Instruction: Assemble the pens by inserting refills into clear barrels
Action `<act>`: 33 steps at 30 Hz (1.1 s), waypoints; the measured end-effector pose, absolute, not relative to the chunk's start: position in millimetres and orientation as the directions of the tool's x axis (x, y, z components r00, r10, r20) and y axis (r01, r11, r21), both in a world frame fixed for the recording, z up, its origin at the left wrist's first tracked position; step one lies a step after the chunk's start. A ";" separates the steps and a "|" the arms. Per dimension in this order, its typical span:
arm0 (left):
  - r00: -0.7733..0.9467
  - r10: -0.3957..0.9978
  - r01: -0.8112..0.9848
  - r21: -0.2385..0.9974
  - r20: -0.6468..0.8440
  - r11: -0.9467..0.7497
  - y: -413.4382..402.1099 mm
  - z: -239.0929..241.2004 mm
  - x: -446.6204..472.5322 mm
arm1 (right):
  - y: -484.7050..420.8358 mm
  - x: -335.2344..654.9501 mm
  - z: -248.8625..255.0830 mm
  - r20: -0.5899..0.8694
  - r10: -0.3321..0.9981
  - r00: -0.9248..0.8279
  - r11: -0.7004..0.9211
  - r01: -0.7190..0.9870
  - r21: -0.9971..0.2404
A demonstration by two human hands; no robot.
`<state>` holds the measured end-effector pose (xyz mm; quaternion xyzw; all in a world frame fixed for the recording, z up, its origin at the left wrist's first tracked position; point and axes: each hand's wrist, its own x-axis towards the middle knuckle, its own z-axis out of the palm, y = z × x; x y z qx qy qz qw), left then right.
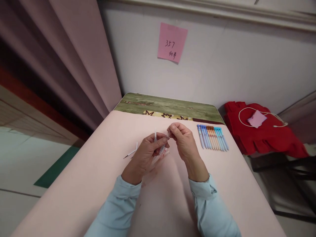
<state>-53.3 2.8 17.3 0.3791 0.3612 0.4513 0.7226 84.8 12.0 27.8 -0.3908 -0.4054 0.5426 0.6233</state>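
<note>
My left hand [146,153] is closed around slim white pen parts. A thin white tube [155,134] sticks up between its fingers, and a pale pen barrel [162,150] with small print shows below the thumb. My right hand [184,143] is pinched close beside the left fingertips, with a small pale piece at its fingertips that is too small to name. Beneath the hands lie pale pieces with pinkish-red marks [163,157], partly hidden. Left of my left hand, white pen refills [130,153] with dark tips rest on the table, partly covered by the hand.
A neat row of several blue, brown and light-blue pens [212,138] lies on the right of the pale tabletop [103,144]. A green patterned strip [170,107] runs along its back edge. Red cloth [266,131] with a white cable is beyond the right edge; a curtain [81,49] hangs left.
</note>
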 end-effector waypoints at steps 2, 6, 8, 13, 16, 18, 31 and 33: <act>0.329 0.928 -0.384 0.872 -0.177 0.303 2.7 17.5 -53.8 | 11.3 85.9 28.2 0.089 0.994 0.064 0.106 -0.335 -0.936; 0.318 0.930 -0.384 0.873 -0.181 0.302 2.9 18.5 -53.5 | 9.8 86.2 29.9 0.103 0.994 0.039 0.110 -0.313 -0.943; 0.314 0.931 -0.393 0.867 -0.184 0.304 3.1 19.3 -53.7 | 9.2 85.9 29.6 0.105 0.994 0.021 0.106 -0.309 -0.945; 0.284 0.946 -0.414 0.870 -0.155 0.267 3.8 20.1 -56.5 | 8.8 87.8 27.7 0.106 0.994 -0.023 0.094 -0.305 -0.948; 0.233 0.963 -0.432 0.872 -0.138 0.230 5.2 19.8 -57.0 | 9.4 90.7 26.6 0.083 0.997 0.006 0.081 -0.321 -0.944; 0.177 0.975 -0.452 0.868 -0.135 0.203 6.0 20.0 -56.5 | 9.8 92.4 25.5 0.051 0.998 0.026 0.057 -0.316 -0.947; -0.082 0.993 -0.531 0.847 -0.087 0.030 6.9 24.0 -56.8 | 5.8 67.8 14.5 -0.053 0.981 -0.189 -0.112 -0.317 -0.942; -0.084 0.994 -0.508 0.861 -0.066 0.014 7.1 23.1 -57.1 | 6.9 65.8 11.7 -0.075 0.988 -0.135 -0.120 -0.367 -0.922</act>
